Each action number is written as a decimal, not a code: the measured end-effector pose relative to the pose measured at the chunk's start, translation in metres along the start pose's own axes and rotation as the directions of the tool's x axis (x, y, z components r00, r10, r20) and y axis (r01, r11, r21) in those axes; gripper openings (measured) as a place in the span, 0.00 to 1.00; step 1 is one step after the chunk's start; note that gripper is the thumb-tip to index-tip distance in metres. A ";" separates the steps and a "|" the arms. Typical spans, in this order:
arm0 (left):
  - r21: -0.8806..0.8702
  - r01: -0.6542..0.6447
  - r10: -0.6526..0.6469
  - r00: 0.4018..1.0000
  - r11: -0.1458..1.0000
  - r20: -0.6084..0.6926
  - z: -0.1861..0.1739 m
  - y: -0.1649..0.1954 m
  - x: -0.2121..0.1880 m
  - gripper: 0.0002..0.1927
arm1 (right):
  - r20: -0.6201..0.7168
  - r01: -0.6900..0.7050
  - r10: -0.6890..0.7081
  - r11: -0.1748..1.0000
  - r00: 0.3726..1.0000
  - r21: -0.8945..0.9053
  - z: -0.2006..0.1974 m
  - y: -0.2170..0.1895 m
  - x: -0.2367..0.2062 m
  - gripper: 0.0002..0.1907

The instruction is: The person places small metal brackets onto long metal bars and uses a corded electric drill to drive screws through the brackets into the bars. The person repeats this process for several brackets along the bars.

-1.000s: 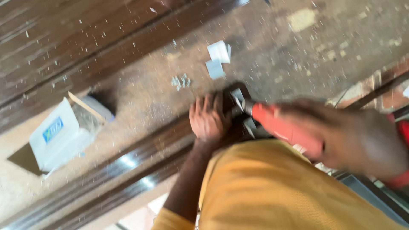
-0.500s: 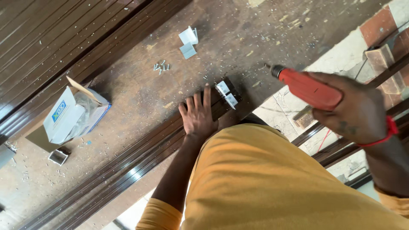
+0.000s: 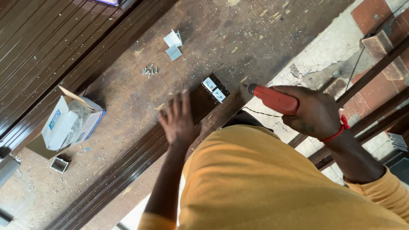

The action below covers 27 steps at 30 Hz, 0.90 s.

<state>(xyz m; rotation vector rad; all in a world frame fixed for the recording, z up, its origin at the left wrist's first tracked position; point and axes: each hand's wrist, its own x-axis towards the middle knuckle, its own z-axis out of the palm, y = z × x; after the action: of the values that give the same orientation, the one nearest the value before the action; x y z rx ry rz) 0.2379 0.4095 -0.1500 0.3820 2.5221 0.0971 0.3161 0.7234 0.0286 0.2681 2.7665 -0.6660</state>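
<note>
We find the left hand laid flat, fingers spread, on a long dark-brown metal profile that runs diagonally across the dusty work surface. The right hand has its fingers wrapped tight around a red power drill, its tip hovering just beside the profile's end, where two small silver brackets sit. We judge the step to be fastening at that end; the tip must next meet a bracket squarely. Loose screws (a small heap) lie near, an open cardboard box well apart.
</note>
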 end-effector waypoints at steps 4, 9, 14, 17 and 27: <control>0.030 0.211 -0.206 0.972 0.977 -0.113 0.010 -0.108 -0.086 0.50 | 0.028 0.042 -0.041 0.998 0.999 -0.037 0.006 -0.004 0.003 0.38; 0.306 0.365 -0.340 0.931 0.879 -0.131 0.033 -0.248 -0.167 0.42 | 0.051 0.039 -0.038 0.999 0.998 -0.019 0.004 -0.005 0.007 0.39; 0.296 0.374 -0.399 0.917 0.879 0.025 0.031 -0.237 -0.144 0.41 | 0.132 -0.016 0.025 0.998 0.991 -0.068 0.004 -0.004 0.013 0.39; 0.214 0.413 -0.455 0.865 0.885 0.211 0.015 -0.173 -0.084 0.40 | 0.141 0.032 -0.017 0.994 0.990 -0.105 0.007 -0.008 0.011 0.37; -0.003 -0.210 0.210 0.977 0.978 -0.025 -0.090 0.063 0.039 0.63 | 0.183 0.013 0.049 0.946 0.982 -0.325 0.026 -0.027 0.020 0.40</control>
<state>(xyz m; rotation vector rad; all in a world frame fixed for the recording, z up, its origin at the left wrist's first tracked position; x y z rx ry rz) 0.1731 0.4827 -0.0869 0.6477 2.4978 0.1920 0.2967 0.6899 0.0117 0.1492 2.6307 -0.2075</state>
